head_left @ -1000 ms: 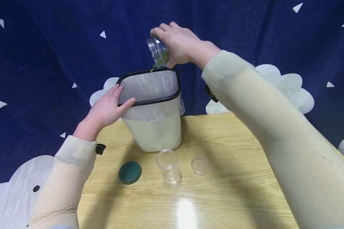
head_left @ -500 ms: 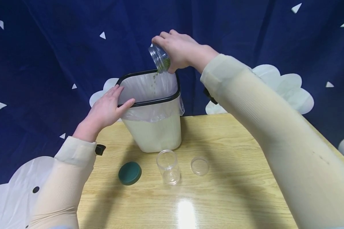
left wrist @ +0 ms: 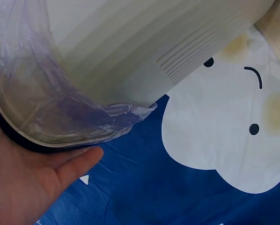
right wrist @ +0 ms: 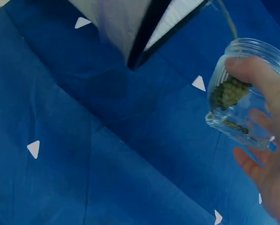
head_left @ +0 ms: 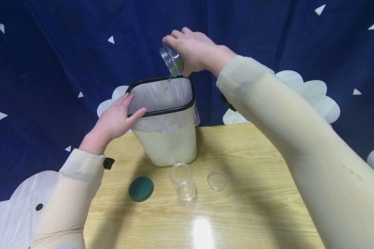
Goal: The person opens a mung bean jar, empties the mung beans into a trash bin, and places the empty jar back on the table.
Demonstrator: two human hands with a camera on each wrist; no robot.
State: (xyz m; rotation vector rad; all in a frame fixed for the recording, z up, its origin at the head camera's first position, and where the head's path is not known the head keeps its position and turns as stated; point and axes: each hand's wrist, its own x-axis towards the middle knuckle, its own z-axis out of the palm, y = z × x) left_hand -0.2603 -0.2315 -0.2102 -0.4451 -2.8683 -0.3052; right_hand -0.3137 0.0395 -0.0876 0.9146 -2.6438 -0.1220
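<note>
Above the far rim of a cream trash bin (head_left: pixel 166 143), my right hand (head_left: pixel 194 50) grips a clear jar (head_left: pixel 172 61), tilted mouth down to the left. In the right wrist view, small round green-brown pieces (right wrist: pixel 230 93) lie inside the jar (right wrist: pixel 250 117), and a thin stream of them leaves its mouth. Some pieces fall into the bin's clear plastic liner (head_left: pixel 156 93). My left hand (head_left: pixel 113 117) rests on the bin's black rim (head_left: pixel 168 111) at the front left corner, fingers and thumb extended. The left wrist view shows its thumb (left wrist: pixel 81 164) straight beneath the rim.
On the wooden table (head_left: pixel 249 214), in front of the bin, lie a dark green lid (head_left: pixel 141 188), a clear open cylinder container (head_left: pixel 183 182) and a clear round lid (head_left: pixel 216 181). A blue curtain (head_left: pixel 65 52) with white clouds and triangles hangs behind.
The right hand and tilted jar dipped lower, then rose slightly. Pieces have kept dropping from the jar into the bin. My left hand has stayed on the rim.
</note>
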